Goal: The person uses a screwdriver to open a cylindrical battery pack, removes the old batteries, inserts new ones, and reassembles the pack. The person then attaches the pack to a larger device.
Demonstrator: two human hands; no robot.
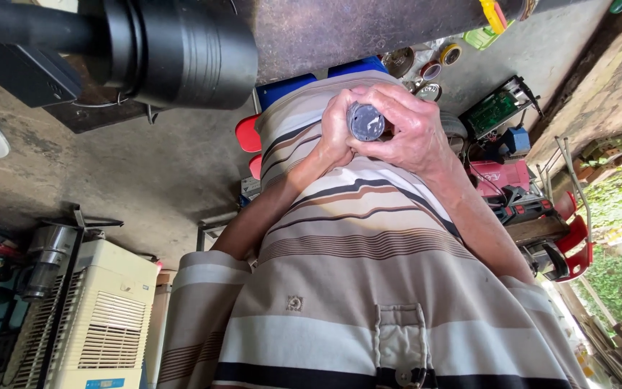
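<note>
The grey cylindrical part sits upper centre of the frame, clasped end-on between both hands, left hand and right hand wrapped closed around it, nothing yet separated.

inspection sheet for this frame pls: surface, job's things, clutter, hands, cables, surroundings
Surface: rusty dark bench top, seen at the frame's top.
Job's things: small grey cylindrical part, end facing the camera.
Clutter: tape rolls, green circuit board, red power tools.
Hands: left hand and right hand both wrapped around the part.
Cables: nothing seen clearly.
Surroundings: concrete floor, white air cooler, large black cylinder.
</note>
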